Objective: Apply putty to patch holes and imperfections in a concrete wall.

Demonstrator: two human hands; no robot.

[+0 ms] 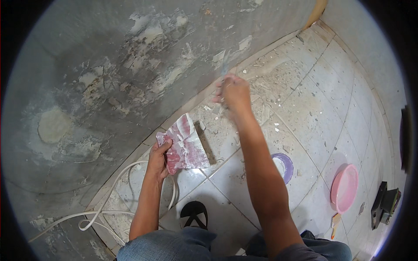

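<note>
My left hand (159, 157) grips a piece of sheet (186, 145), reddish and smeared with white paste, by its left edge, thumb on top. My right hand (235, 92) is closed and reaches forward to the foot of the wall, blurred by motion. From its fingers a thin, pale, blade-like tool (225, 63) points at the wall; its exact kind is too smeared to tell. The grey wall (109, 26) has peeling patches and rough pale plaster (152, 65) in front of me.
Flakes and dust (278, 91) litter the white floor tiles (226, 174). A white cable (115, 182) loops beside my left arm. To the right are a purple-rimmed round container (287, 168), a pink basin (345, 188), a brush (335, 225) and a dark object (385, 204).
</note>
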